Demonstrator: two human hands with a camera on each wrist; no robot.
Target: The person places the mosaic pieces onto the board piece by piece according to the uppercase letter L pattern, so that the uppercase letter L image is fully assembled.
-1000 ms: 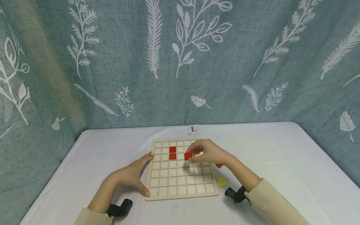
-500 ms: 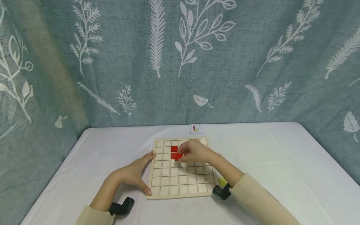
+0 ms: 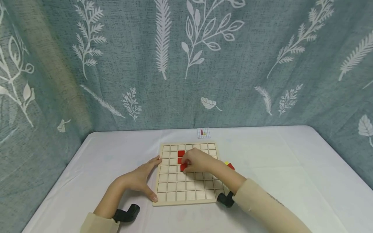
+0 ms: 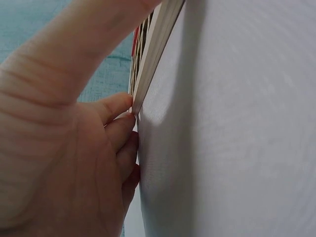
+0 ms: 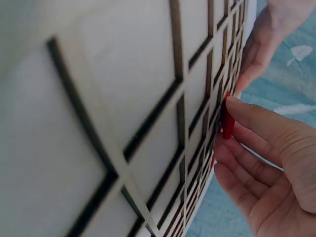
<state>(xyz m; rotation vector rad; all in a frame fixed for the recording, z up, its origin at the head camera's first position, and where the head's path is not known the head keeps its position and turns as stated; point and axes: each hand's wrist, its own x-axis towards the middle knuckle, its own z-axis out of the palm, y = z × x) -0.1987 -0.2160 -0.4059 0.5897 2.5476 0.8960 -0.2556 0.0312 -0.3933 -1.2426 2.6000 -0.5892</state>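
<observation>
A pale wooden grid board [image 3: 186, 203] lies on the table. Two red square tiles sit in cells of one column, an upper tile [image 3: 181, 153] and one just below it [image 3: 179, 160]. My right hand [image 3: 201, 160] pinches a third red tile [image 3: 183, 167] between thumb and fingertips, right below those two. In the right wrist view that held tile [image 5: 228, 121] is tilted against the grid; whether it is in a cell cannot be told. My left hand [image 3: 137, 179] is spread along the board's left side, fingers touching the edge and thumb at the near left corner.
A small printed card [image 3: 203, 133] with a coloured grid pattern lies behind the board. Beyond the board's right edge a red tile [image 3: 231, 166] and a yellow tile [image 3: 226, 163] show, partly hidden by my right arm. A patterned curtain [image 3: 175, 97] hangs behind the table.
My right hand has carried the red tile leftward over the board, then slightly nearer, down to the cell below the two placed tiles. The left hand stays on the board's edge.
</observation>
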